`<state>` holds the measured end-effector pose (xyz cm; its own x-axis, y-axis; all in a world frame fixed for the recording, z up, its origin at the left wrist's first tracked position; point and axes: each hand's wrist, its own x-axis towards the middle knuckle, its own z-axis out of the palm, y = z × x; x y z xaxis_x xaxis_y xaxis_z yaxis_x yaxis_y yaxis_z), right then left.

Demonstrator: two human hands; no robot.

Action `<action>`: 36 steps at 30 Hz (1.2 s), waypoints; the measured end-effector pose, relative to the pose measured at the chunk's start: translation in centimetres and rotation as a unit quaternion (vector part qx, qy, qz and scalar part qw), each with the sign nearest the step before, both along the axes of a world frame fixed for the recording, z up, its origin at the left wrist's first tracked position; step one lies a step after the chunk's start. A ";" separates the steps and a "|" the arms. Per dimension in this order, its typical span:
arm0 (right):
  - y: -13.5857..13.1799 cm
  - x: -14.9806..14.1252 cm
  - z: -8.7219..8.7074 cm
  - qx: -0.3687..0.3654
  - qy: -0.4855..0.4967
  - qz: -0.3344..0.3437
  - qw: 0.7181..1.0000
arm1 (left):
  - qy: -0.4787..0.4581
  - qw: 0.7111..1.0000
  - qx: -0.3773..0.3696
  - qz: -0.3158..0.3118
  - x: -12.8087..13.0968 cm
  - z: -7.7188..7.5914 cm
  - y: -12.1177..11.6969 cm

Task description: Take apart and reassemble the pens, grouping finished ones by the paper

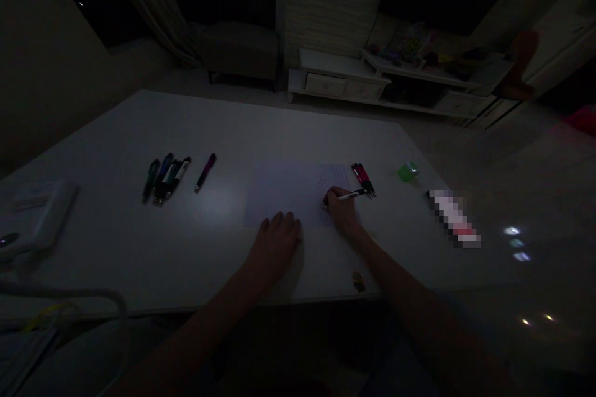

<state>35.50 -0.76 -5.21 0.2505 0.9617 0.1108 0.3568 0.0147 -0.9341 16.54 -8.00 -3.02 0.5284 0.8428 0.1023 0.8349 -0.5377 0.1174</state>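
Observation:
The room is dim. A sheet of paper [288, 189] lies on the white table [209, 136], with faint writing on its right part. My left hand [278, 236] rests flat on the paper's near edge, fingers stretched out. My right hand [341, 209] is closed around a white pen [350, 195] with a dark cap end, its tip on the paper's right side. Two or three red pens [363, 178] lie just beyond my right hand.
Several dark pens [165, 180] lie in a bunch at the table's left, a purple pen [205, 172] beside them. A small green object [408, 171] sits at the right. A white box [41, 211] stands at the left edge. A low white cabinet [344, 84] is behind.

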 end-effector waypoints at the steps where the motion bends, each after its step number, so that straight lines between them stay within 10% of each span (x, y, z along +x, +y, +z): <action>1: 0.0 0.0 0.0 0.001 -0.003 -0.001 1.000 | -0.001 1.000 -0.001 -0.001 0.0 0.0 0.0; 16: 0.2 0.1 0.7 0.003 0.021 -0.009 1.000 | 0.003 1.000 -0.004 0.005 0.0 0.0 0.0; 26: 1.9 7.4 5.8 0.047 -0.054 -0.012 0.997 | 0.012 1.000 0.015 0.001 -0.4 -0.5 1.4; 36: 4.8 15.8 0.6 -0.050 -0.343 -0.071 0.935 | -0.004 1.000 0.015 0.005 -1.0 -1.2 3.5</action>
